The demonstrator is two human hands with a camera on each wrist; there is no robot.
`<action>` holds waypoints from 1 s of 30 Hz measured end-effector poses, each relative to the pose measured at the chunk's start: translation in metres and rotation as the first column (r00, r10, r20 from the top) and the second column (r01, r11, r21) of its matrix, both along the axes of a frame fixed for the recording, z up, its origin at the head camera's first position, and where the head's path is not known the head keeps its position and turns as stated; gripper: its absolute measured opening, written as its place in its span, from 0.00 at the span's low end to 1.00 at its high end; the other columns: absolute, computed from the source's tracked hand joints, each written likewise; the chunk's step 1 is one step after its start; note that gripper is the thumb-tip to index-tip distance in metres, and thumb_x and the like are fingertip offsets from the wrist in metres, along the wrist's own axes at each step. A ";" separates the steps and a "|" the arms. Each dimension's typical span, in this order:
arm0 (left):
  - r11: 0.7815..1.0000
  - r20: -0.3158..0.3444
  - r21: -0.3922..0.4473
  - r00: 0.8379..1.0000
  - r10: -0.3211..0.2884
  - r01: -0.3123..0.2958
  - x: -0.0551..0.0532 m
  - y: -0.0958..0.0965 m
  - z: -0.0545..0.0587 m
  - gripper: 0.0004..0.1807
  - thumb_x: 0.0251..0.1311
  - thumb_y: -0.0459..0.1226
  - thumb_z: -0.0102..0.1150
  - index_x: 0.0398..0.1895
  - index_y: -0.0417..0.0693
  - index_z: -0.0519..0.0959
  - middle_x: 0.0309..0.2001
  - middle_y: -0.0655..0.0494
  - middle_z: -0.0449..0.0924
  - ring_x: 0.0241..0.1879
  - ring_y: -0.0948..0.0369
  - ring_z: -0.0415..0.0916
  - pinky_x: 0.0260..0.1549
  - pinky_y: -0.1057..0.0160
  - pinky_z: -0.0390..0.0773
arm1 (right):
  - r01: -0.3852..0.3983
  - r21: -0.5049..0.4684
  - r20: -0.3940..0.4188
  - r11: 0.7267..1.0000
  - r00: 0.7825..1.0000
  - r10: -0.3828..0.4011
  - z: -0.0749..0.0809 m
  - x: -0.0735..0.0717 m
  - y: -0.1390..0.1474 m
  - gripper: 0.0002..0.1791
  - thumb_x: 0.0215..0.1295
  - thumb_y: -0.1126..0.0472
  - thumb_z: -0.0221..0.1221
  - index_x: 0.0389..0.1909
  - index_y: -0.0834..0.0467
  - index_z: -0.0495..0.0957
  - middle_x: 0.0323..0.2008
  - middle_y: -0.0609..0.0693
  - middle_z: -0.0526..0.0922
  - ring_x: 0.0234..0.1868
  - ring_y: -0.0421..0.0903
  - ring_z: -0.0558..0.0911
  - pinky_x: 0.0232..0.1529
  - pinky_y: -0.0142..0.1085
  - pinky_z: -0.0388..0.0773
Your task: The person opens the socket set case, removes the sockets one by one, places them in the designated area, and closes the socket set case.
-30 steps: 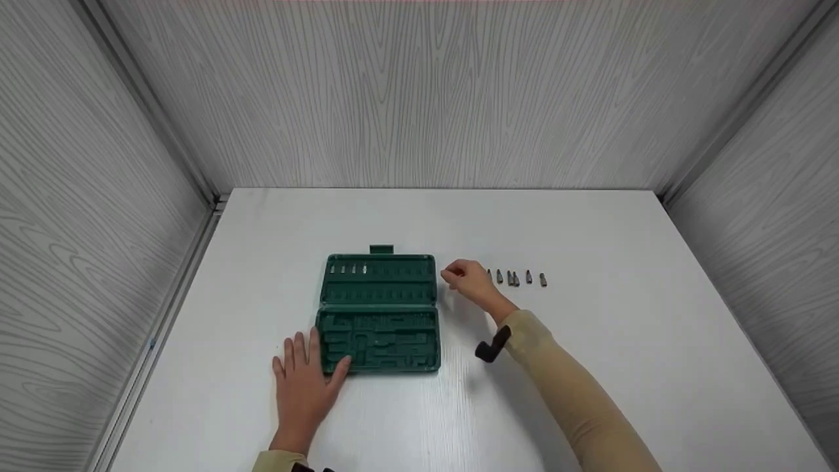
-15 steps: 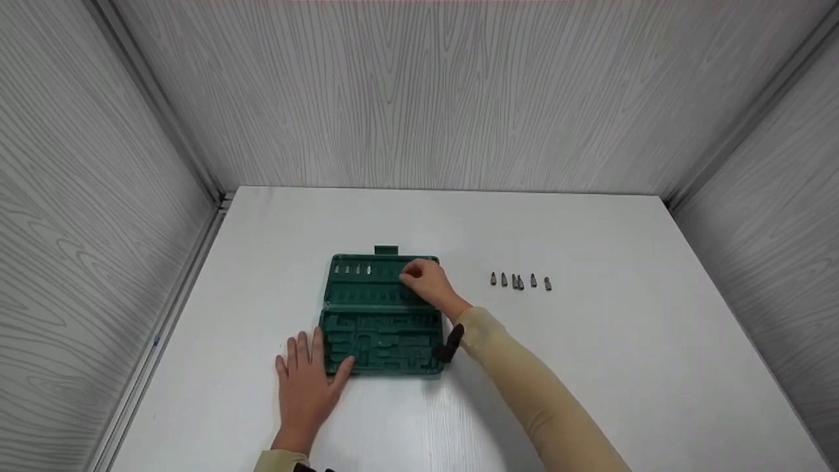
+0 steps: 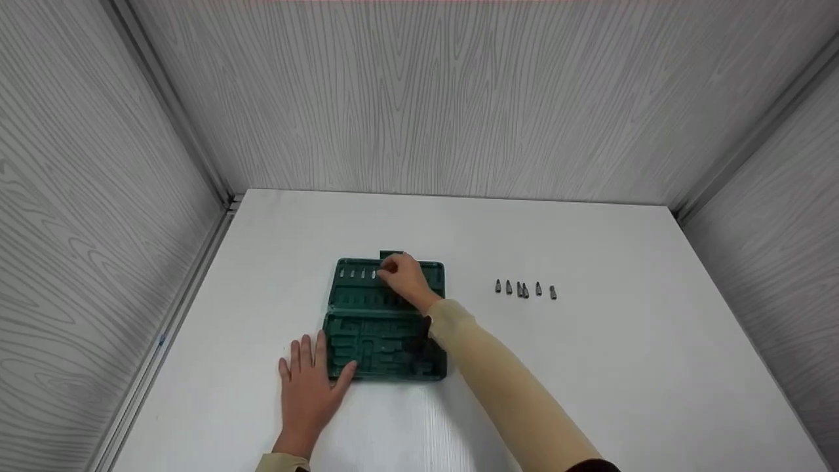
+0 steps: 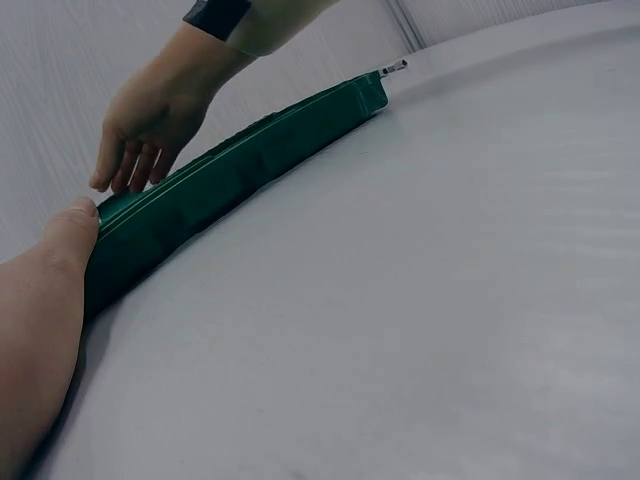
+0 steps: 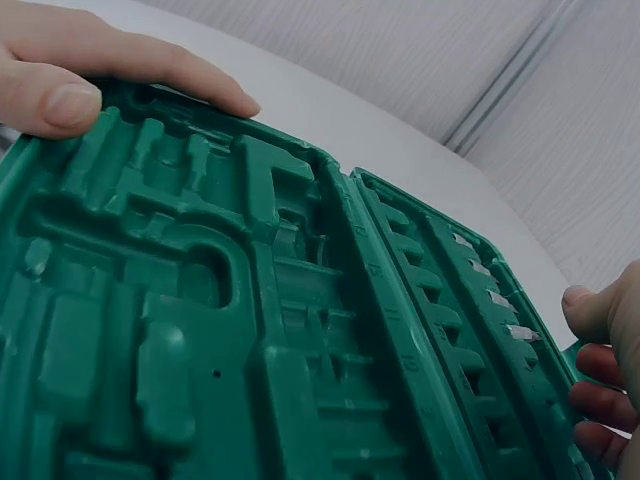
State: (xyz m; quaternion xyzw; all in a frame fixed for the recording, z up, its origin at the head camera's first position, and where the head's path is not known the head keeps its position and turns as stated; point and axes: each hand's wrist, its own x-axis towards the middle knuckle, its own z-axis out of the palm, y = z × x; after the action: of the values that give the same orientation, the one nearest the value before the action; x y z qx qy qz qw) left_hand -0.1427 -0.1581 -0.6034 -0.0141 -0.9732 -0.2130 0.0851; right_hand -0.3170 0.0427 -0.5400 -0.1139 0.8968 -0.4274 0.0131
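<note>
A green plastic bit case (image 3: 387, 301) lies unfolded on the white table. My left hand (image 3: 307, 396) rests flat at its near left corner, fingers spread on the table and thumb on the case edge. Over the far half, my right hand (image 3: 405, 278) brings thumb and forefinger together in a pinch, apparently on a small screwdriver bit that the fingertips hide. Several silvery bits (image 5: 500, 298) sit in the far row of slots, just left of the right fingertips. In the left wrist view the right hand (image 4: 155, 120) hangs over the case.
Several loose screwdriver bits (image 3: 520, 289) stand in a row on the table (image 3: 609, 347), right of the case. Wood-grain panels (image 3: 446, 98) enclose the back and sides. The case's clasp (image 3: 391, 254) sticks out at its far edge.
My right hand has moved left from beside the loose bits, across the case's right edge, to the filled slots. My left hand stays at the corner. The head view has shifted slightly.
</note>
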 end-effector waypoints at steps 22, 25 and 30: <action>1.000 0.033 0.008 0.999 0.008 -0.009 0.003 -0.006 0.002 0.52 0.55 0.71 0.34 0.73 0.44 0.49 0.70 0.36 0.47 0.70 0.42 0.37 0.62 0.38 0.35 | 0.078 0.284 0.054 0.956 0.994 -0.097 -0.003 -0.009 -0.033 0.12 0.63 0.55 0.59 0.43 0.57 0.82 0.42 0.50 0.79 0.49 0.50 0.72 0.54 0.47 0.64; 1.000 0.032 0.012 0.999 0.009 -0.010 0.004 -0.005 0.002 0.52 0.56 0.71 0.34 0.73 0.44 0.49 0.70 0.36 0.47 0.70 0.42 0.37 0.62 0.39 0.35 | 0.100 0.253 0.053 0.962 0.992 -0.117 -0.005 -0.009 -0.034 0.11 0.62 0.56 0.60 0.42 0.56 0.82 0.42 0.49 0.79 0.50 0.50 0.72 0.56 0.48 0.62; 1.000 0.035 0.005 0.999 0.010 -0.010 0.005 -0.003 0.001 0.52 0.55 0.71 0.34 0.73 0.44 0.49 0.70 0.36 0.47 0.70 0.42 0.37 0.62 0.39 0.34 | 0.099 0.240 0.043 0.966 0.993 -0.112 -0.008 -0.006 -0.033 0.11 0.63 0.56 0.59 0.44 0.54 0.80 0.44 0.50 0.77 0.50 0.51 0.70 0.57 0.48 0.60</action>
State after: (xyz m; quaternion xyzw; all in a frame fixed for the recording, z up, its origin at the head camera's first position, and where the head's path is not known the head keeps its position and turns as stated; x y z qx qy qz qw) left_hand -0.1375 -0.1613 -0.6025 -0.0055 -0.9741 -0.2152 0.0689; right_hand -0.3232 0.0098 -0.5478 -0.0516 0.9455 -0.3202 0.0289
